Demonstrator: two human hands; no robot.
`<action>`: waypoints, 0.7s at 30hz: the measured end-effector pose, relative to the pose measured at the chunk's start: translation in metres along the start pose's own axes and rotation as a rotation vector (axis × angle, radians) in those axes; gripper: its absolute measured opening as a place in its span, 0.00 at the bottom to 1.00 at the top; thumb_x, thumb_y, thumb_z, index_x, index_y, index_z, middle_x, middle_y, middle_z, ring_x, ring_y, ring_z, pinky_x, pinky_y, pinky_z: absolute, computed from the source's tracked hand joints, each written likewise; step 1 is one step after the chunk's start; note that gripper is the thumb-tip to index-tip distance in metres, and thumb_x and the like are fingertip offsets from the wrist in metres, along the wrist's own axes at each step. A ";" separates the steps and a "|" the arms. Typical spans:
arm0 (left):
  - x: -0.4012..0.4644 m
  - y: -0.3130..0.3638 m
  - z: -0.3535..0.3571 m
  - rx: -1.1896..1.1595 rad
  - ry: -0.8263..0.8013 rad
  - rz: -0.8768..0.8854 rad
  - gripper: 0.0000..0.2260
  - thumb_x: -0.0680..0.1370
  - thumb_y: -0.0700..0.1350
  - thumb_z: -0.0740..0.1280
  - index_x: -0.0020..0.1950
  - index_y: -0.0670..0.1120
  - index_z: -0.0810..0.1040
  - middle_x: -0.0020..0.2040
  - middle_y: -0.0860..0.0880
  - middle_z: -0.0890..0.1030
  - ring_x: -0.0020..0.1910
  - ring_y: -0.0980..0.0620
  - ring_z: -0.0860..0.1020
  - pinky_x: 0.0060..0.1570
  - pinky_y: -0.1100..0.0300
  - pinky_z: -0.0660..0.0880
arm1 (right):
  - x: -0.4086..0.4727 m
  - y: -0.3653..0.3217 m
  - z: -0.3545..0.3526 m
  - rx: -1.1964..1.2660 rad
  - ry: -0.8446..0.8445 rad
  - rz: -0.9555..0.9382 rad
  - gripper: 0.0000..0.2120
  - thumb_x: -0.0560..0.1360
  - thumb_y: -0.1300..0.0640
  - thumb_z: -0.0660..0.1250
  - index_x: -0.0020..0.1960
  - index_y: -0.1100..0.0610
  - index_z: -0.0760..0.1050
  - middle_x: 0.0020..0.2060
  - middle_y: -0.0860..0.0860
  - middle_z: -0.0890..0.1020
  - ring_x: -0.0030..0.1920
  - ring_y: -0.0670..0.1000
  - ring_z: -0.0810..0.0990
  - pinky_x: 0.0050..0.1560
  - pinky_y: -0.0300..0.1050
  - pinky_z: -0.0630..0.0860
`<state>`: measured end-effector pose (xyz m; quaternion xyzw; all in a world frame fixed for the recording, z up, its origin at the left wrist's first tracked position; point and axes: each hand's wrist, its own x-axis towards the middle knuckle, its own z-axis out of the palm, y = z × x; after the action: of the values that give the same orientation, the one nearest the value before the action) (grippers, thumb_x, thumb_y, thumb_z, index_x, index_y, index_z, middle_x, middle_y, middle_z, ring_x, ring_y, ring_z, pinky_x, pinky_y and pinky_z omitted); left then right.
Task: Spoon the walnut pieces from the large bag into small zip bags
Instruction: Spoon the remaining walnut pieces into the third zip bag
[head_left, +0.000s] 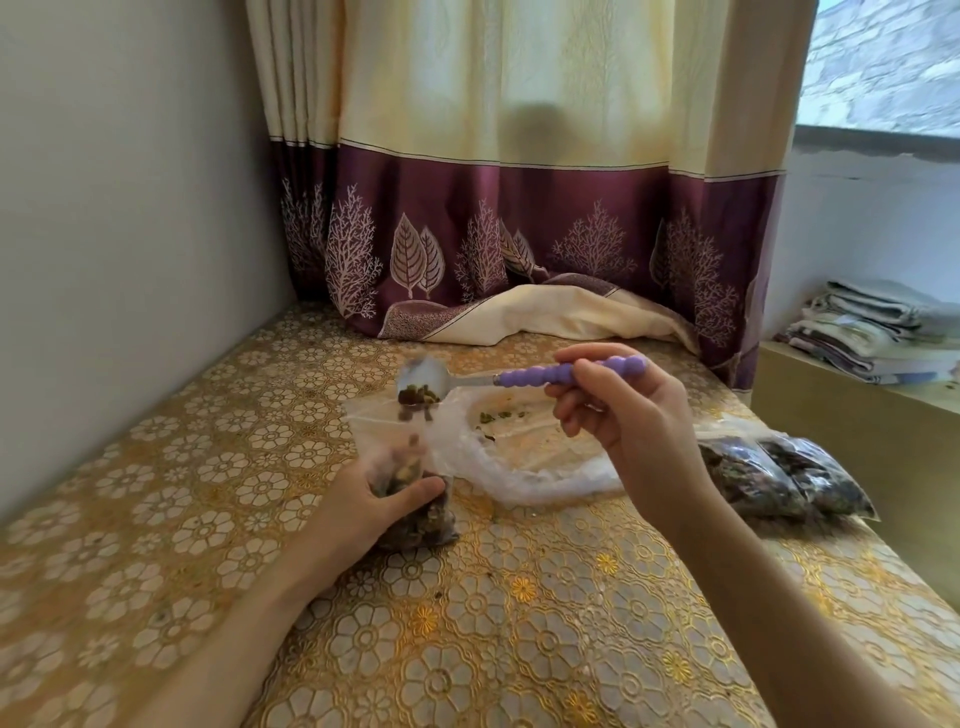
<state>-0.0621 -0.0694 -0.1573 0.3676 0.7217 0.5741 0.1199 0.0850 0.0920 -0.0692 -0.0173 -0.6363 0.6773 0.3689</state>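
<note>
Gripping a purple-handled spoon (519, 376) in the right hand (631, 415), tipping walnut pieces (418, 397) above the small zip bag (415, 499) clasped upright in the left hand (374, 506). Resting on a gold floral tablecloth (467, 623) beside the nearly empty large bag (524, 457), before a cream-and-maroon curtain (519, 182).

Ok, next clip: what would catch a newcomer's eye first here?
The purple spoon at centre, held in the right hand, tipping walnut pieces into the small bag that the left hand grips on the gold tablecloth. Behind it lies the nearly empty large bag, with filled bags to the right. The maroon curtain fills the background.
</note>
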 end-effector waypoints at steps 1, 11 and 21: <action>0.000 0.000 0.000 -0.004 0.006 -0.002 0.15 0.63 0.55 0.69 0.48 0.58 0.75 0.36 0.71 0.79 0.37 0.71 0.77 0.34 0.78 0.69 | 0.000 0.001 0.000 -0.022 -0.022 -0.014 0.08 0.76 0.69 0.60 0.45 0.63 0.78 0.34 0.56 0.81 0.32 0.50 0.76 0.32 0.39 0.75; 0.003 -0.001 -0.026 0.088 -0.176 -0.076 0.31 0.61 0.67 0.70 0.61 0.59 0.72 0.50 0.60 0.80 0.45 0.70 0.77 0.41 0.74 0.72 | 0.005 0.016 -0.012 0.299 0.109 0.101 0.09 0.77 0.65 0.58 0.45 0.62 0.76 0.42 0.64 0.78 0.33 0.49 0.75 0.33 0.37 0.73; 0.002 -0.007 -0.040 0.209 -0.205 -0.099 0.16 0.79 0.37 0.56 0.53 0.57 0.77 0.46 0.58 0.79 0.45 0.62 0.77 0.41 0.67 0.77 | -0.003 0.049 -0.032 0.552 0.326 0.312 0.08 0.77 0.62 0.59 0.43 0.62 0.75 0.37 0.58 0.78 0.29 0.46 0.75 0.28 0.35 0.73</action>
<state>-0.0900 -0.0977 -0.1510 0.3987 0.7789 0.4487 0.1819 0.0791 0.1215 -0.1193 -0.1220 -0.3518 0.8602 0.3485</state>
